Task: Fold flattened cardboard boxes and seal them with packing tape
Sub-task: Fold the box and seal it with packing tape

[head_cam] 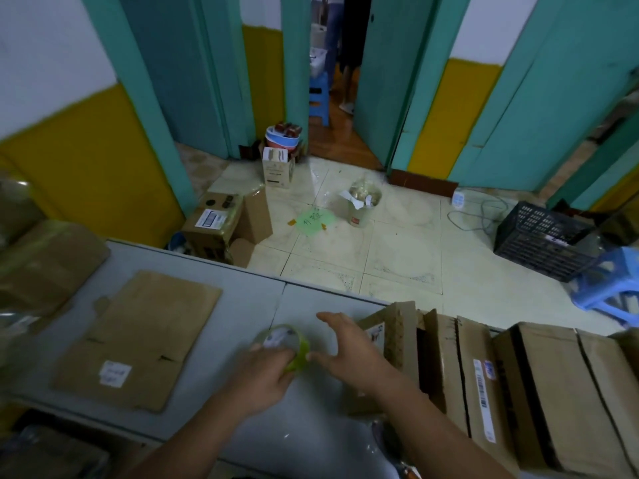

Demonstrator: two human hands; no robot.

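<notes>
Head view: the tape roll [281, 342], a yellowish-green ring of clear packing tape, sits on the grey counter [242, 281] near the middle. The left hand [266, 378] curls round its near side. The right hand [345, 347] is spread wide and holds nothing, its thumb just beside the roll's right edge.

The roll looks light and rigid, but its glossy outside is likely slick. A hold through the core or across the rim should be surer, leaving the other hand to find the tape end.

The flattened box [138, 340] lies flat on the counter to the left, well apart from the hands. It should be light, stiff along the panels and floppy at the creases, so taking opposite edges would open it best. More folded cartons [484, 375] stand on edge in a row at the right.

On the floor beyond, a small bucket [363, 205] holds what looks like crumpled clear film and paper scraps. What the black crate [539, 236] far right holds cannot be told. A brown floor box [218, 219] at the left has its flaps open, its inside hidden.
</notes>
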